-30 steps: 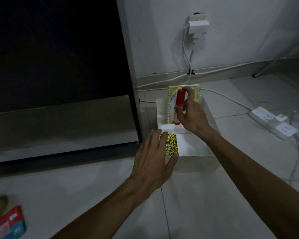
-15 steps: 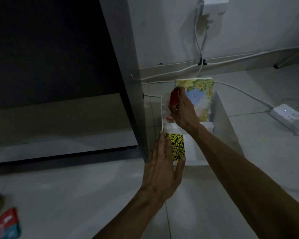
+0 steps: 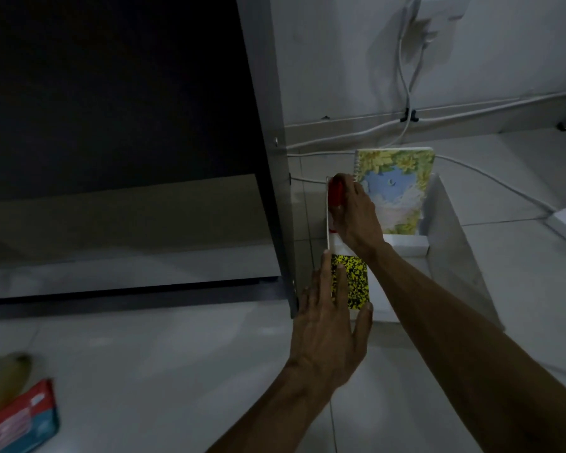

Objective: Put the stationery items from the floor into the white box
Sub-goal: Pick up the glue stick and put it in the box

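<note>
**White box (image 3: 451, 250), centre right — part filled**

We list: floral notebook (image 3: 396, 184) propped on the far wall; speckled pad (image 3: 356, 282), left hand (image 3: 327, 335) flat across it, likely steadying; red-capped tube (image 3: 334, 194), right hand (image 3: 356, 220) gripping it by the left wall.

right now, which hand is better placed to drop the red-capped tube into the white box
Right. The right hand grips the red-capped white tube inside the white box; the left hand lies flat on the yellow-and-black speckled pad.
</note>
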